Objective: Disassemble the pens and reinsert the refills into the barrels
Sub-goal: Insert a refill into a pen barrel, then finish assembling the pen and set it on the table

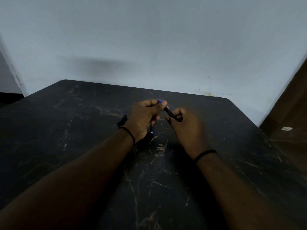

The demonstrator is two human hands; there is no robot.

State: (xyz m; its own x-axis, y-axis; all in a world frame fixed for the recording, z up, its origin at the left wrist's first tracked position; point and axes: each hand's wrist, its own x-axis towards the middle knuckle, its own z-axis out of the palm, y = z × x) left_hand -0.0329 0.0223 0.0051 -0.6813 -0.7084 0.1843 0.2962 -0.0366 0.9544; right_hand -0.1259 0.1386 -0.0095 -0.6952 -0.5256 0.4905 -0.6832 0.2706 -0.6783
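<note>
Pinching a blue-tipped pen part (159,101) between thumb and fingers of the left hand (146,117), just above centre of the frame; curled round a black barrel (171,113) in the right hand (184,127), beside it. Both parts meeting end to end between the hands, held above the dark marbled table (83,130). Cannot tell whether the blue piece is a refill tip or the pen's nose.

Judged as mid-task: one pen being pulled apart or put back together, unclear which. Another dark pen (151,130) lying on the table under the left hand, partly hidden, with a small blue mark at its near end; seemingly yet to be handled or already finished, hard to say.

Also visible: a small dark object (122,120) on the table left of the left wrist, possibly a cap or strap; black bands on both wrists; a pale wall (149,39) behind; a brown panel (292,105) at right. Nothing blocking the hands; dim light and dark parts against a dark top make small pieces easy to lose.
</note>
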